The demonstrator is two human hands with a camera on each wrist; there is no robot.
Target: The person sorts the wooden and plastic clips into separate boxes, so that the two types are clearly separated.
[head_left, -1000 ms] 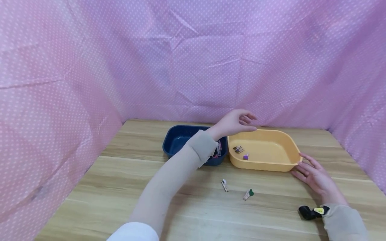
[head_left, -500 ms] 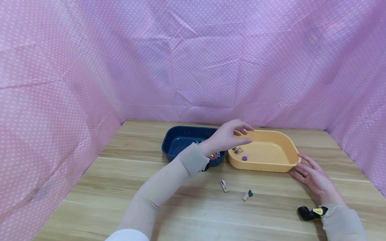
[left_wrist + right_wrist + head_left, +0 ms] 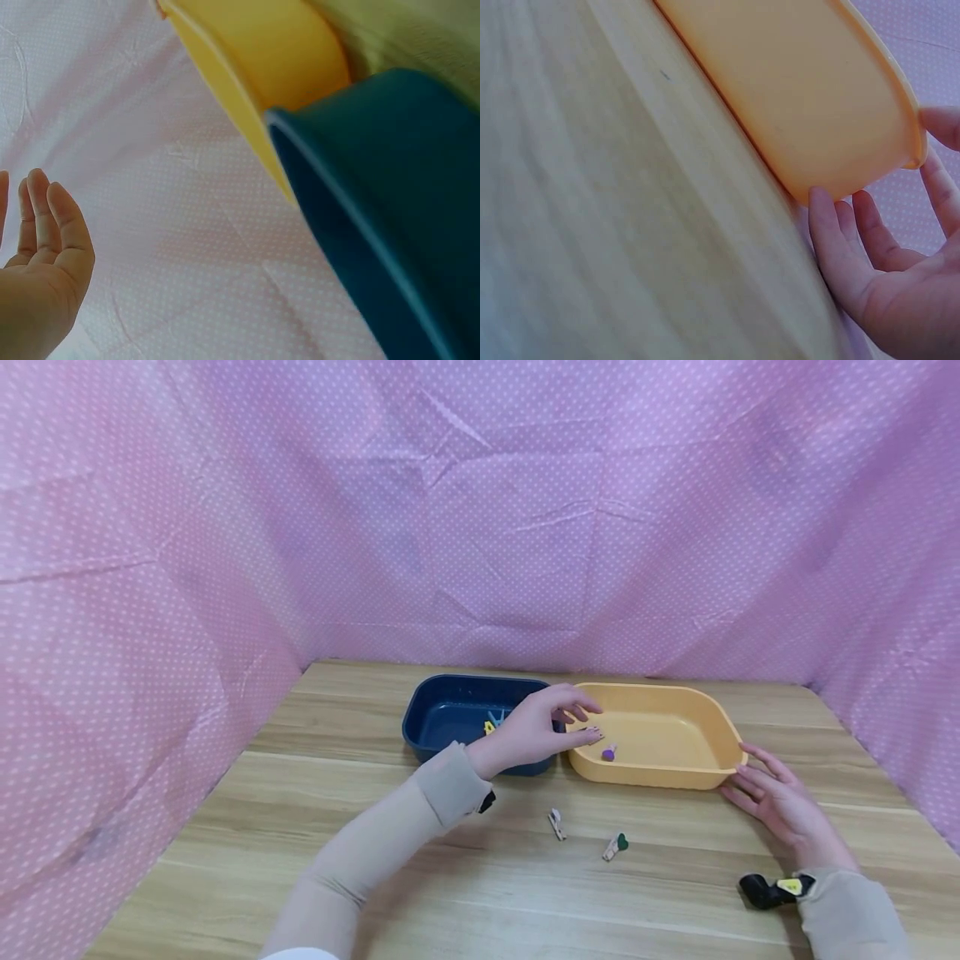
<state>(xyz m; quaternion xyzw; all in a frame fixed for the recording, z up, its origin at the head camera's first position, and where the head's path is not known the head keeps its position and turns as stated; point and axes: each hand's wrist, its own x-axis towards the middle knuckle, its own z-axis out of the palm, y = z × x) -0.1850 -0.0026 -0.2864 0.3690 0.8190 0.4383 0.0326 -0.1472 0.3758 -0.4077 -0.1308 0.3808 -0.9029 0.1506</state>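
My left hand [image 3: 536,727] hovers over the place where the navy bin [image 3: 442,749] and the yellow bin [image 3: 652,777] stand side by side. Its fingers are loosely bent, and nothing shows between them; the left wrist view has the hand [image 3: 49,262] partly cut off. At the yellow bin's right front corner, fingers of my right hand [image 3: 791,806] touch the outer wall and rim. Inside the yellow bin lie a mini clothespin with a purple heart [image 3: 609,752] and some small clips [image 3: 593,735], partly covered by my left hand. A blue clothespin [image 3: 497,718] shows in the navy bin.
On the wooden table [image 3: 300,810], in front of the bins, lie a clothespin with a white top [image 3: 557,824] and one with a green heart [image 3: 616,846]. A black strap device [image 3: 772,891] sits at my right wrist. Pink dotted cloth [image 3: 450,527] encloses the table.
My left hand has moved left and down from above the yellow bin toward the navy bin, uncovering the yellow bin's back edge. My right hand keeps its place at the corner.
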